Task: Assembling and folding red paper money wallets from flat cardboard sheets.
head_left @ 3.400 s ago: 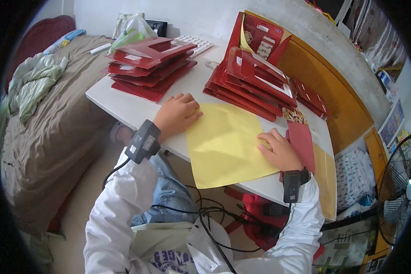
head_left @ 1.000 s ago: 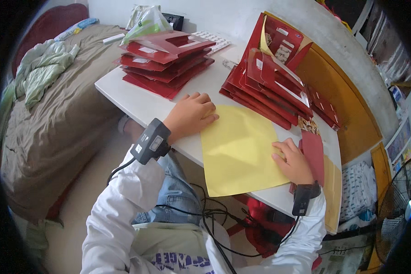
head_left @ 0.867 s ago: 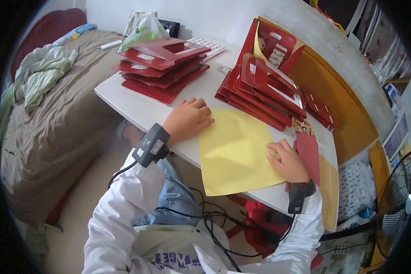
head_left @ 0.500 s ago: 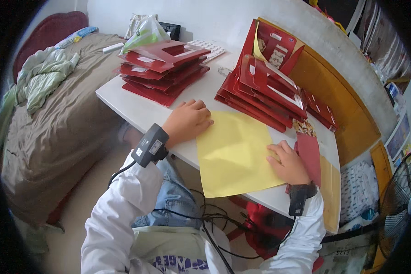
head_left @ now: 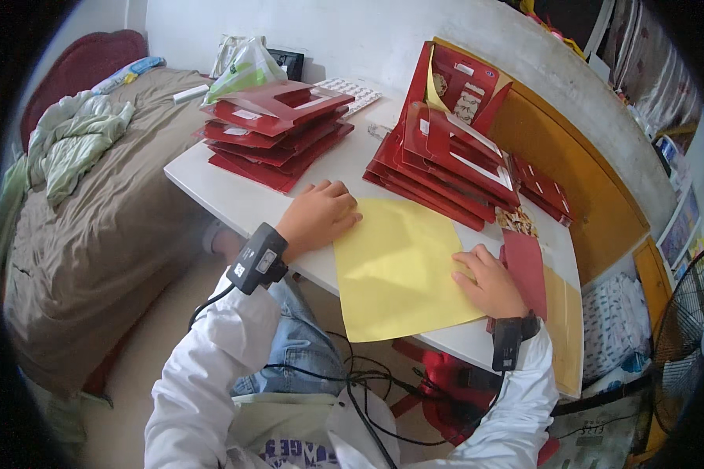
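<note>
Yellow paper sheet (head_left: 399, 273) overhangs white table (head_left: 225, 190). Left hand (head_left: 318, 220) at sheet's left edge, fingers curled; right hand (head_left: 490, 283) at right, fingers bent; pinching, cannot tell.

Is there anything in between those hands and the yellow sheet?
Nothing visible is: the left hand rests at the upper-left corner of the yellow sheet, and the right hand at its right side. The two red stacks, left and right, stand farther back on the white table.
</note>
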`<state>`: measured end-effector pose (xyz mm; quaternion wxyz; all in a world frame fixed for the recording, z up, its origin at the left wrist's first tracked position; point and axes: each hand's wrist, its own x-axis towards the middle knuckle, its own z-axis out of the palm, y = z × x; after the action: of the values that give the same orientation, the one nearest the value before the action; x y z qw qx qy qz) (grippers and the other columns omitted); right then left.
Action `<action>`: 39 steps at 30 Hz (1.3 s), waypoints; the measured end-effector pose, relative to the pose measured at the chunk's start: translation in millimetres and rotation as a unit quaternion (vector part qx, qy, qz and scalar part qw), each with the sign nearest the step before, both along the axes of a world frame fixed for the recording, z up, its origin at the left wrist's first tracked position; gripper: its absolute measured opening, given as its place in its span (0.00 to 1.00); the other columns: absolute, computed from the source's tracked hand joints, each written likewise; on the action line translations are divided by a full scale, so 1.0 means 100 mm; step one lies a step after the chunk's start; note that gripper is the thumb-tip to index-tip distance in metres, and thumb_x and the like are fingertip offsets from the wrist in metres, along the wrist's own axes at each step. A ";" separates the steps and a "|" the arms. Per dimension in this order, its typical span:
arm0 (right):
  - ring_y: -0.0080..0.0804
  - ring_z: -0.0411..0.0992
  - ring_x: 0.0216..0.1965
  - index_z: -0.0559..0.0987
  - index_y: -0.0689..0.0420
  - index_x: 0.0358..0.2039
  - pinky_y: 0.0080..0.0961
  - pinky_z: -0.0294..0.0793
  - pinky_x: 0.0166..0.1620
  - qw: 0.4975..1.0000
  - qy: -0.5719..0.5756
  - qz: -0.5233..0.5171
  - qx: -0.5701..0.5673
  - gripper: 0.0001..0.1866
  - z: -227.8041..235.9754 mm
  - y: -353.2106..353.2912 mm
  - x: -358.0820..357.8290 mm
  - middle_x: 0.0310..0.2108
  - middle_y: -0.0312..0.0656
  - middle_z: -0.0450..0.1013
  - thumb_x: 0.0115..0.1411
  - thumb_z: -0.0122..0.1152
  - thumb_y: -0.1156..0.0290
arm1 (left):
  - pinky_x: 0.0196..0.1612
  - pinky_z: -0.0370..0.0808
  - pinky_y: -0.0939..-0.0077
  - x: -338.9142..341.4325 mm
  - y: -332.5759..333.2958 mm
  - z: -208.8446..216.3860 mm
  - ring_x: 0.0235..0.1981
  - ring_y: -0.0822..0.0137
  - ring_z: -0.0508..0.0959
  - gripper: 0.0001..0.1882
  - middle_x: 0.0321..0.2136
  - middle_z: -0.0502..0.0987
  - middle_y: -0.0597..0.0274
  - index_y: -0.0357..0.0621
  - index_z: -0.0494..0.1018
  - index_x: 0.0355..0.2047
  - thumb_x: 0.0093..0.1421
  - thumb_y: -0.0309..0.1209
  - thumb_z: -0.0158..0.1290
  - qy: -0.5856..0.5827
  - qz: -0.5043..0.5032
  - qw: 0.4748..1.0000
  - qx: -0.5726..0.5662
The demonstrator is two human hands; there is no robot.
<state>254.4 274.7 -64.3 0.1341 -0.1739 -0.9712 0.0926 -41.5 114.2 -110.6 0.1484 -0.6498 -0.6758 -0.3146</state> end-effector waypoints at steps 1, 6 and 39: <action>0.48 0.69 0.42 0.74 0.59 0.45 0.40 0.68 0.45 1.000 -0.001 0.003 0.008 0.17 -0.01 0.01 0.01 0.38 0.48 0.67 0.58 0.56 0.65 | 0.43 0.69 0.63 0.02 0.00 0.02 0.41 0.58 0.71 0.13 0.35 0.72 0.59 0.43 0.75 0.32 0.58 0.40 0.50 -0.001 0.000 1.000 -0.006; 0.48 0.69 0.42 0.74 0.59 0.45 0.39 0.68 0.45 1.000 0.016 0.014 -0.004 0.17 0.01 0.02 -0.02 0.38 0.48 0.67 0.57 0.56 0.65 | 0.42 0.69 0.62 0.00 -0.02 0.04 0.40 0.58 0.72 0.13 0.34 0.72 0.60 0.44 0.75 0.32 0.58 0.40 0.50 0.007 0.003 1.000 0.002; 0.51 0.69 0.42 0.74 0.58 0.45 0.39 0.69 0.45 0.999 0.013 -0.020 -0.027 0.18 -0.04 0.03 0.00 0.39 0.48 0.68 0.57 0.58 0.63 | 0.44 0.69 0.63 0.01 -0.03 0.06 0.41 0.56 0.71 0.13 0.35 0.72 0.58 0.42 0.75 0.33 0.59 0.39 0.50 0.002 -0.001 1.000 -0.012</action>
<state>254.3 278.2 -68.2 0.1438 -0.1953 -0.9629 0.1185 -40.9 111.4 -104.5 0.1418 -0.6530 -0.6786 -0.3049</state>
